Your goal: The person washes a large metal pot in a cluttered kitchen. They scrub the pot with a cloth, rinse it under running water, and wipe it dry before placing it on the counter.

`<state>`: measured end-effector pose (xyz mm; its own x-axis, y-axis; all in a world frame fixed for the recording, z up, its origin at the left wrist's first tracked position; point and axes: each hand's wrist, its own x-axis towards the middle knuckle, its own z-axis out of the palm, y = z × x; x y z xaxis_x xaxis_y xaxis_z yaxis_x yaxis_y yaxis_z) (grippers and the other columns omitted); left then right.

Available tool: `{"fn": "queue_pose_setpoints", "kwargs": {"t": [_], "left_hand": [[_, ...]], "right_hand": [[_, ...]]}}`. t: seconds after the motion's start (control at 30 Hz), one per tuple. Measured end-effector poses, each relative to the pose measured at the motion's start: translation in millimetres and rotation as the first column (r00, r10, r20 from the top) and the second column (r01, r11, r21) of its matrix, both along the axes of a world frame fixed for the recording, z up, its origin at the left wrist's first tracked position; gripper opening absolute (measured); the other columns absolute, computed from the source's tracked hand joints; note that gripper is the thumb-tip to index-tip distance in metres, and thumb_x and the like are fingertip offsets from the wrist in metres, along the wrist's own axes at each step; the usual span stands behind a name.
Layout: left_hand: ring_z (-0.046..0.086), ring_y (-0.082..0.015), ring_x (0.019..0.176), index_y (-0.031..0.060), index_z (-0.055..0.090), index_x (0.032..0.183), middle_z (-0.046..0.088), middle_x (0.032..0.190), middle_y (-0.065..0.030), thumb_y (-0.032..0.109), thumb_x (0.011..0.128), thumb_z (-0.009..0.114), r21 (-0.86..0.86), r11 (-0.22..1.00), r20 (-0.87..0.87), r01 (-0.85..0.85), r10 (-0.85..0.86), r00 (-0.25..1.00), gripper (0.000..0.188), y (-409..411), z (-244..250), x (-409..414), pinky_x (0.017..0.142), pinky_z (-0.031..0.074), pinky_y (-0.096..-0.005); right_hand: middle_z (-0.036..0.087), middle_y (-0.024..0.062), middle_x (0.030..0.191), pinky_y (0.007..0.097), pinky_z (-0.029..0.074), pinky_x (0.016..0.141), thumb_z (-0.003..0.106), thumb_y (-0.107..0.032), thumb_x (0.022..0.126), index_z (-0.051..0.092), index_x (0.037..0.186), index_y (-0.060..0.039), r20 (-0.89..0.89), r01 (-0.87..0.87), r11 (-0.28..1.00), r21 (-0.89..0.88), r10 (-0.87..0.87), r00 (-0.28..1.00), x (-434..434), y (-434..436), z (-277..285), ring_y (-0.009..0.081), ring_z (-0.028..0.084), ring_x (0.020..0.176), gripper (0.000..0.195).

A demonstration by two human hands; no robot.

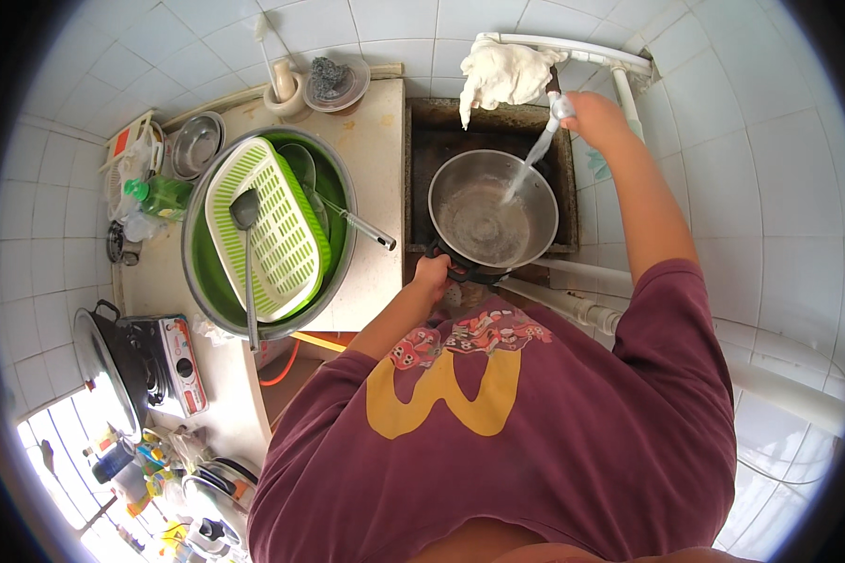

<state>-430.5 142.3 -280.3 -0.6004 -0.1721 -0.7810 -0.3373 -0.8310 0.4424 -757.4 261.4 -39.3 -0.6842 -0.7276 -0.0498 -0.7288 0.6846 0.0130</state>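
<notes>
My left hand (434,276) grips the black handle (458,262) on the near side of a stainless steel pot (465,211). The pot rests over the dark stone sink (422,127), with some water in its bottom. At the back right my right hand (595,119) is closed around the white tap spout (562,107). A stream of water (531,158) runs from the spout into the pot. Just left of the tap, a white cloth (503,74) hangs over a pipe. My right fingers are partly hidden behind the hand.
On the left counter (377,155) stands a large basin (191,260) with a green-and-white draining basket (282,274), a spatula (246,211) and a strainer with a metal handle (366,229). Behind are a mortar (286,105) and steel bowls (197,144). White pipes (570,299) run right of the sink.
</notes>
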Motion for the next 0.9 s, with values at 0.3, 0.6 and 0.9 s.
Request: {"fn": "queue_pose_setpoints", "kwargs": {"t": [0.3,0.6,0.9], "left_hand": [[0.063,-0.027,0.067,-0.0005,0.056,0.092,0.061,0.081,-0.0122,-0.003,0.075,0.048,-0.014,0.999,-0.016,0.031,-0.031,0.999,0.019,1,-9,3,0.063,0.054,-0.039],[0.063,-0.026,0.07,0.0018,0.056,0.092,0.06,0.081,-0.011,-0.002,0.075,0.049,-0.009,0.999,0.017,0.053,-0.053,0.998,0.019,-1,-13,2,0.062,0.053,-0.0381],[0.063,-0.0236,0.077,0.0018,0.057,0.096,0.06,0.087,-0.0095,-0.005,0.079,0.044,0.003,0.998,-0.014,0.064,-0.064,0.998,0.022,-1,-15,4,0.073,0.055,-0.0379]], "right_hand": [[0.062,0.0124,0.088,0.0443,0.047,0.072,0.07,-0.021,0.075,0.06,0.095,-0.0095,0.012,0.003,1.0,-0.024,-0.003,1.0,4,0,7,0.033,0.06,0.088,0.025],[0.062,0.0137,0.099,0.0417,0.046,0.08,0.071,-0.017,0.073,0.056,0.117,-0.0113,0.062,0.016,1.0,0.008,-0.016,0.998,4,0,9,0.0323,0.058,0.096,0.047],[0.059,0.0072,0.098,0.0386,0.049,0.077,0.071,-0.012,0.073,0.056,0.119,-0.0208,0.017,0.006,0.999,-0.048,-0.005,1.0,12,2,9,0.0281,0.058,0.094,0.05]]}}
